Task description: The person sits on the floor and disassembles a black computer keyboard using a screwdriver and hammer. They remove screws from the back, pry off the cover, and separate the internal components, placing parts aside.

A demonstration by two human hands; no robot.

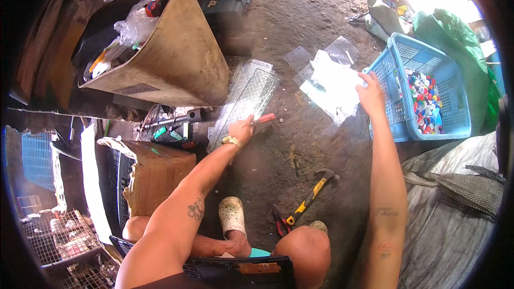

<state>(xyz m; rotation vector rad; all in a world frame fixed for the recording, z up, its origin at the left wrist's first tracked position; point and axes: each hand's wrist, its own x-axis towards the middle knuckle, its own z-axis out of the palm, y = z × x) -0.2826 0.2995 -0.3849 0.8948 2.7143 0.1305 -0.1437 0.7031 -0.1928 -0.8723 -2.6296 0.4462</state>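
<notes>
My left hand (242,129) is closed around a tool of which a red end (266,118) sticks out to the right; its kind cannot be made out. That hand is over a stack of clear plastic panels (251,88) with a grid pattern. To the right, my right hand (370,93) is stretched forward, its fingers apart and nothing visible in them. It is between a pile of bright white and clear sheets (332,85) on the ground and a blue plastic basket (455,128). Whether the fingertips touch the sheets cannot be told.
Colourful bottle caps (425,96) lie in the basket. A yellow-and-black hammer (310,198) and red-handled pliers (280,222) are near my feet. A tall bin (176,69) of scrap and a cardboard box (160,182) stand left. A black plastic part (241,273) is at my lap.
</notes>
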